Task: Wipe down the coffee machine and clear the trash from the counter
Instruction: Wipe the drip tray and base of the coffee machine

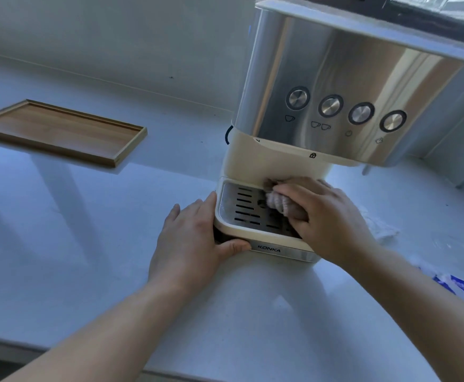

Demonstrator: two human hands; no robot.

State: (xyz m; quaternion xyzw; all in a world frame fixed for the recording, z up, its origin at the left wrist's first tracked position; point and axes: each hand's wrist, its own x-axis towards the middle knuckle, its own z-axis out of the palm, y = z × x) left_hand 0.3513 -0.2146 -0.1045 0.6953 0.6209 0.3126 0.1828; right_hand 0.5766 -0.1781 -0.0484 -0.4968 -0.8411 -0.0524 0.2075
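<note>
The right hand (327,216) grips a bunched pinkish cloth (277,204) on the cream coffee machine's slotted metal drip tray (241,208), the open left hand (195,238) bracing its base; crumpled white trash (385,227) probably comes next.

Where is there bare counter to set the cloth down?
Bare white counter lies between the shallow wooden tray and the cream-and-steel coffee machine, and in front of its base. Right of the machine is crowded: crumpled white tissue and blue-printed plastic wrapper.
</note>
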